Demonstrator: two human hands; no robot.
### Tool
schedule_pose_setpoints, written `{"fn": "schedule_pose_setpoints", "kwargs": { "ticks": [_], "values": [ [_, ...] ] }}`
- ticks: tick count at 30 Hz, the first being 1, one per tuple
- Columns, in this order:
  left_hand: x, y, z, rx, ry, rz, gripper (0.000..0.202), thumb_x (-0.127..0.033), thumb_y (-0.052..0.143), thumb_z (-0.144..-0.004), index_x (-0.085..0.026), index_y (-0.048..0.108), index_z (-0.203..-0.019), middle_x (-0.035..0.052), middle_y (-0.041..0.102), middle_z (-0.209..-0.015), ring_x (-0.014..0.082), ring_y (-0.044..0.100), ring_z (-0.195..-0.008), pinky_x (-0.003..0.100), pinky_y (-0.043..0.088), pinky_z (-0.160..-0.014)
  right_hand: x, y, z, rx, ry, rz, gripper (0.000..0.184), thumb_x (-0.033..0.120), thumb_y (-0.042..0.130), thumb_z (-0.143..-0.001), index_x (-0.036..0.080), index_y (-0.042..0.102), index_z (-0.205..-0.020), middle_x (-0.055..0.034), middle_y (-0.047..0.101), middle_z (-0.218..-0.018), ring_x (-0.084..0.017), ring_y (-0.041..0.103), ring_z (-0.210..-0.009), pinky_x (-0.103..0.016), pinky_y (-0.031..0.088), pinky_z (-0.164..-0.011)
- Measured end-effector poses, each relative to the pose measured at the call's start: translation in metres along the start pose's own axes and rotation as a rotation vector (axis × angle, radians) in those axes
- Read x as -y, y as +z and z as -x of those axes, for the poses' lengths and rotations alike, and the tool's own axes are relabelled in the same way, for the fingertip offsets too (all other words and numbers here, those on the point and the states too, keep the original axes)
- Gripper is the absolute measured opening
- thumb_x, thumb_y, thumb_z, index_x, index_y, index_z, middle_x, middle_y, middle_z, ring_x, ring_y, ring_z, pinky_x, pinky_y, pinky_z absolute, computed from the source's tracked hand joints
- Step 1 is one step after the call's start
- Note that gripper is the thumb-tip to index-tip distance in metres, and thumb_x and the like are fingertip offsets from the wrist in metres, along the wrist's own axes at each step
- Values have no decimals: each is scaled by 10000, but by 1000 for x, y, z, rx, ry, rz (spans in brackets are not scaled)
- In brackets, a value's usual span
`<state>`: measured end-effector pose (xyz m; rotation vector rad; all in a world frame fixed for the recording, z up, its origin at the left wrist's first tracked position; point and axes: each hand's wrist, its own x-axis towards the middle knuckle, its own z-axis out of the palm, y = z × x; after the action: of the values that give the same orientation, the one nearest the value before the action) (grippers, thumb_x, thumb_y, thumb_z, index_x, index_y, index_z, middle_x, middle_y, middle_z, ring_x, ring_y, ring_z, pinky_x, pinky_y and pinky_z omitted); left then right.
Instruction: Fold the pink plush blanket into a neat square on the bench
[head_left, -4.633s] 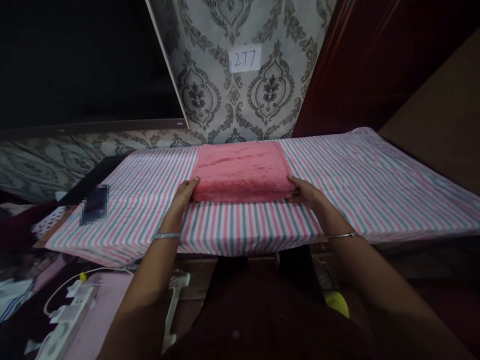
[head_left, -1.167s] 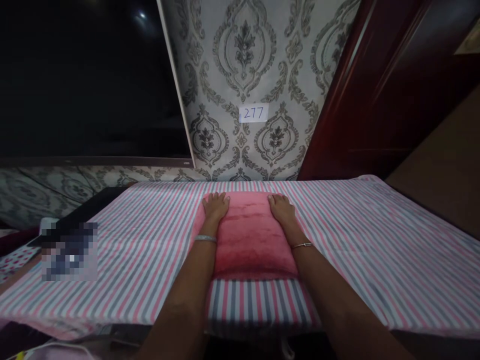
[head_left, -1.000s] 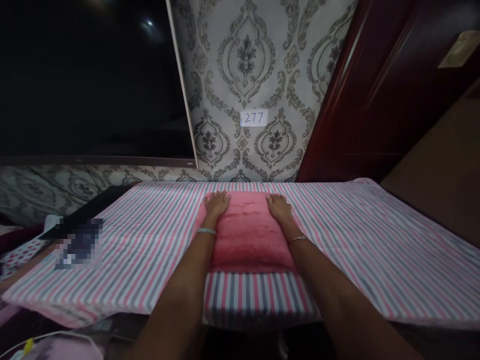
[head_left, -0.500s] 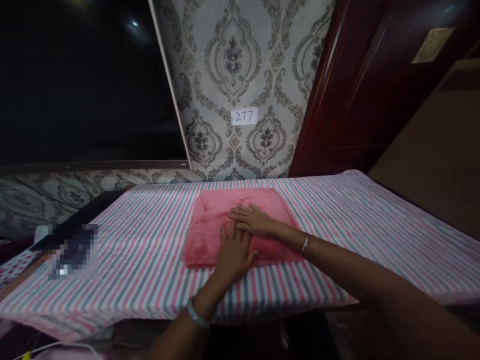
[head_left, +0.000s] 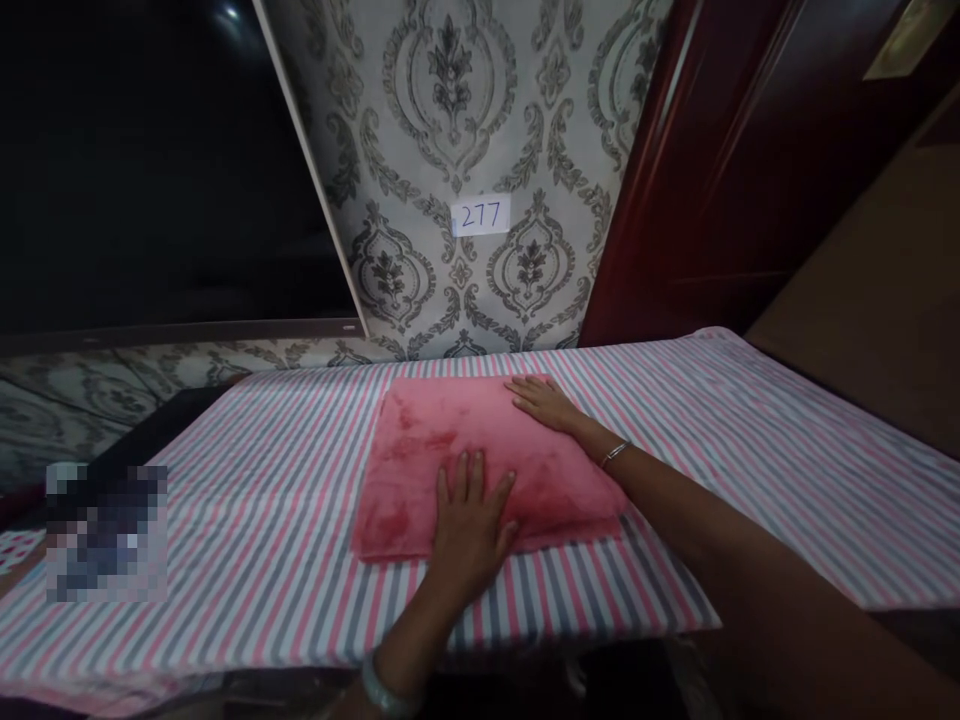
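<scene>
A pink plush cloth (head_left: 420, 440), folded into a flat rectangle, lies on a striped cloth (head_left: 262, 520) that covers the table. Its pile shows darker red smudges where it has been brushed. My left hand (head_left: 469, 520) rests palm down on the near middle of the pink fabric, fingers spread. At the far right corner, my right hand (head_left: 546, 402) lies flat on the same fabric with its fingers stretched out. Neither hand grips anything. A pale bangle circles my left wrist and a thin silver one my right.
Behind the table, a paper label (head_left: 481, 215) reading 277 is stuck to the patterned wall. A large dark screen (head_left: 165, 180) stands at the left. A dark red door (head_left: 712, 180) and a brown panel (head_left: 877, 290) are at the right. A blurred patch covers something on the left.
My right hand has slid away from my left, to the far right corner of the pink cloth. My left hand stays near the middle with its fingers spread wider. The view has shifted slightly.
</scene>
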<state>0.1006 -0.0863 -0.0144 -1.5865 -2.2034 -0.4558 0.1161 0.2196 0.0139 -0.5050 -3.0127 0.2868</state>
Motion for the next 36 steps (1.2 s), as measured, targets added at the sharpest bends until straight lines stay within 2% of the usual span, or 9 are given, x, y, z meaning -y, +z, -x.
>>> {"fn": "schedule_pose_setpoints", "kwargs": {
  "ticks": [6,11,15,18,20,22,25,29,36],
  "values": [
    [-2,-5,-1,33,-5,-13,626,-532,591,-945,-344,473,-1530,149,319,-1666,389,256,-1540,673,245,-1201,7,-14,6,19,20,5,597,484,229,-1076,295,312,-1636,-34,239,-1686,-278,192,-1565,-575,155,-1254],
    [3,-37,-8,147,10,38,572,-416,551,-981,-294,467,-1533,132,423,-1615,339,350,-1511,629,292,-1212,44,-42,5,84,10,-39,611,510,270,-1071,295,293,-1642,-47,204,-1694,-312,147,-1572,-622,149,-1243],
    [26,-62,-3,92,-149,-18,468,-313,471,-998,-218,571,-1445,140,573,-1489,322,448,-1448,634,230,-1241,119,-36,15,61,-358,-103,573,508,245,-1090,335,315,-1632,-17,180,-1699,-278,111,-1580,-590,138,-1254],
    [42,-60,12,54,-353,-135,482,-369,499,-978,-133,632,-1376,213,545,-1498,405,384,-1477,682,245,-1205,168,-15,22,109,-617,-94,619,572,310,-1077,333,265,-1646,-29,203,-1696,-262,142,-1577,-569,98,-1265],
    [46,-52,23,56,-412,-176,528,-422,528,-963,-129,629,-1390,234,476,-1552,449,297,-1513,705,270,-1174,179,-4,16,122,-697,-53,642,595,356,-1064,322,287,-1641,-36,223,-1691,-267,153,-1575,-557,82,-1269],
    [46,-44,30,52,-430,-185,564,-435,532,-964,-164,577,-1457,226,408,-1603,457,255,-1529,701,310,-1147,170,-1,-1,120,-663,15,619,581,380,-1063,327,328,-1626,-37,223,-1689,-290,143,-1575,-590,67,-1258],
    [44,-36,34,44,-435,-185,590,-427,510,-979,-197,505,-1522,224,352,-1635,460,249,-1531,680,369,-1109,135,-7,-38,130,-453,70,600,554,371,-1067,349,311,-1628,-33,189,-1697,-321,142,-1572,-648,103,-1228],
    [46,-32,36,36,-420,-172,599,-436,504,-980,-211,488,-1535,214,363,-1632,456,267,-1523,642,429,-1067,93,-7,-73,179,-189,-2,619,564,293,-1070,332,279,-1644,-32,241,-1687,-301,229,-1554,-570,222,-1236],
    [45,-31,38,12,-457,-147,605,-422,527,-962,-223,490,-1532,195,356,-1641,434,254,-1533,625,435,-1068,81,14,-73,89,-189,-50,624,583,271,-1058,330,343,-1624,-8,333,-1654,-290,322,-1519,-534,274,-1230]
  ]
}}
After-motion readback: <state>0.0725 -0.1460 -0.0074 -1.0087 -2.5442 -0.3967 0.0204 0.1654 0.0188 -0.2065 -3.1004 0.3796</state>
